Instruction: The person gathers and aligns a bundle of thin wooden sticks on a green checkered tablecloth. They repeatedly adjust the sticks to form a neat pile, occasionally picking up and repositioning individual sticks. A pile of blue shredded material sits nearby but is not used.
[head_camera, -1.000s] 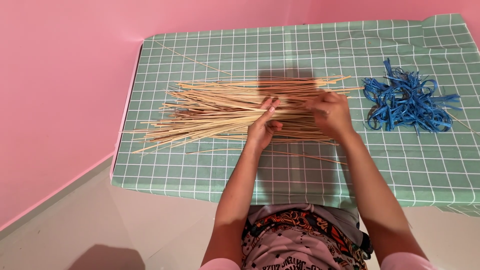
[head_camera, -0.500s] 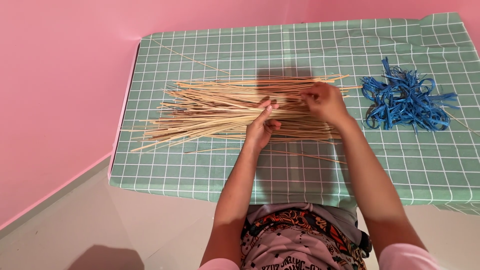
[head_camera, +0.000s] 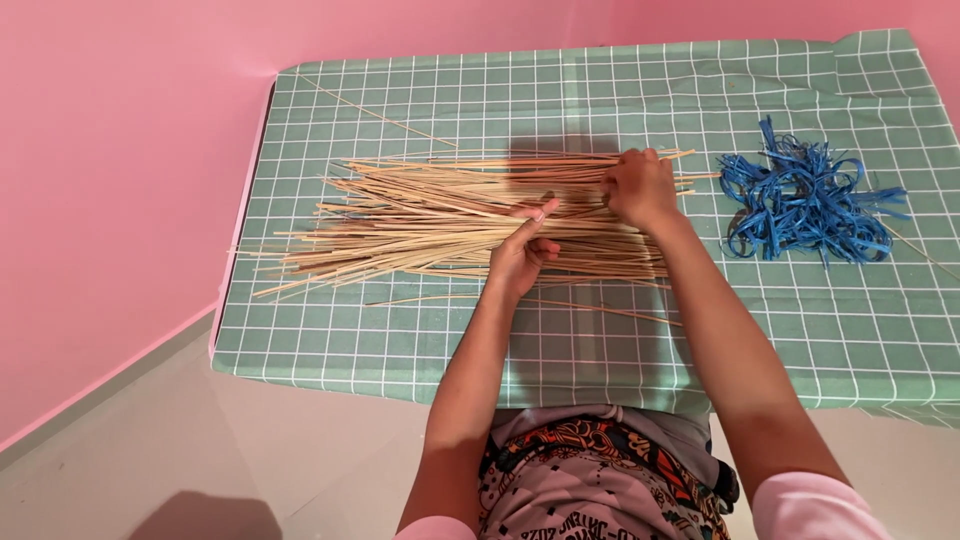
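Observation:
A wide pile of thin pale wooden sticks (head_camera: 420, 215) lies across the middle of a table covered with a green checked cloth (head_camera: 420, 330). My left hand (head_camera: 522, 250) rests at the pile's near edge, fingers curled around a few sticks. My right hand (head_camera: 638, 187) presses on the right end of the pile, fingers bent over the stick ends. A tangle of blue ribbon strips (head_camera: 805, 205) lies to the right of my right hand, apart from the sticks.
A few stray sticks (head_camera: 600, 310) lie loose on the cloth nearer me, and one stray stick (head_camera: 375, 115) lies toward the back. Pink walls (head_camera: 120, 150) close off the left and back. The table's front edge (head_camera: 330, 385) drops to a pale floor.
My right hand has slid up and to the left along the right end of the pile. My left hand has stayed in place on the sticks.

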